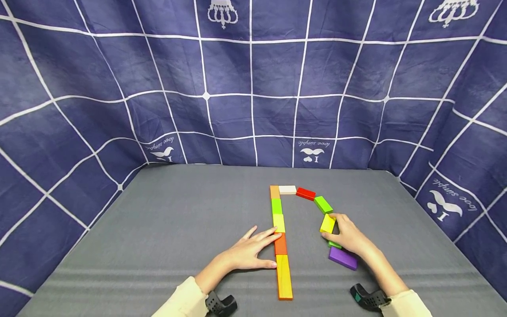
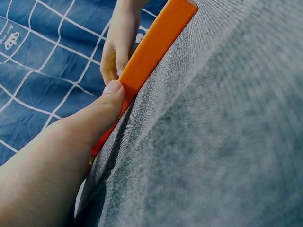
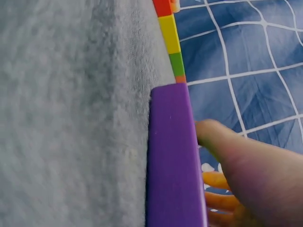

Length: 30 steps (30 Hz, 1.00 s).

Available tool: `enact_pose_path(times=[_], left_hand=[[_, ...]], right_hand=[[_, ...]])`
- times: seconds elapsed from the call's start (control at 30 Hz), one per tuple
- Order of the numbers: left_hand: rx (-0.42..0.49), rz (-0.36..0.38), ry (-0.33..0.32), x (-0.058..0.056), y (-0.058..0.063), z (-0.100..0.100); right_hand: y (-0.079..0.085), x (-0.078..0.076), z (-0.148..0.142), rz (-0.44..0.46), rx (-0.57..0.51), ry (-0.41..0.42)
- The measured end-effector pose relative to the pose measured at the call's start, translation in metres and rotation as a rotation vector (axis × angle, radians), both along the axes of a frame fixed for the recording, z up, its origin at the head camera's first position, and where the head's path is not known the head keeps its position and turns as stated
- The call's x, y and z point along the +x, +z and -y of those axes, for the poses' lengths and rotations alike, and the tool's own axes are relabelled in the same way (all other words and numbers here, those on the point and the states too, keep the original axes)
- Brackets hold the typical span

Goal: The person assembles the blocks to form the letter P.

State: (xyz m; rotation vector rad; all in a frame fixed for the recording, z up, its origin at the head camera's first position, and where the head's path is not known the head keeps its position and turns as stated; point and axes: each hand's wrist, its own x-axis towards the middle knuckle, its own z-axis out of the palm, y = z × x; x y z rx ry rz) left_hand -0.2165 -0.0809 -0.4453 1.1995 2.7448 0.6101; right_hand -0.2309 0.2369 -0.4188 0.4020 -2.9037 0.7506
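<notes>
My left hand [image 1: 249, 252] lies with fingers spread against a straight row of blocks. Its fingertips touch the orange-red block [image 1: 281, 246], and its thumb meets the side of the long yellow block [image 1: 284, 277], which looks orange in the left wrist view [image 2: 158, 42]. Farther along that row are a pale yellow block [image 1: 279, 223], a green block [image 1: 276, 206] and an orange block [image 1: 274, 191]. My right hand [image 1: 350, 233] pinches a yellow block [image 1: 327, 223] between thumb and fingers. Just below it, a green block [image 1: 334, 244] is partly hidden by the hand, beside a purple block [image 3: 173, 151].
From the row's far end, a white block [image 1: 287, 189], a red block [image 1: 306, 193] and another green block [image 1: 323, 204] curve rightward toward the right hand. Everything lies on a grey cloth surface [image 1: 178, 211]. A blue checked curtain [image 1: 273, 75] stands behind and at both sides.
</notes>
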Motion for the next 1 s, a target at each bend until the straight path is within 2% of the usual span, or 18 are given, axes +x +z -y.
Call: enact_pose_path(times=[0.13,0.3,0.6,0.8,1.0], left_hand=[[-0.005,-0.009,-0.001,-0.001,0.001,0.000],[-0.001,-0.001,0.000,-0.001,0.001,0.000],[-0.002,0.003,-0.001,-0.001,0.001,-0.001],[0.004,0.021,0.003,0.000,0.000,0.000],[0.010,0.017,0.003,0.000,0.001,0.000]], right_hand=[[-0.004,-0.002,0.005,-0.033,0.005,-0.032],[-0.005,-0.005,0.011,-0.033,0.022,-0.088],[-0.002,-0.005,0.016,0.046,0.084,-0.155],[0.011,0.006,0.013,0.093,0.094,-0.153],[0.021,0.024,0.004,0.070,0.123,-0.149]])
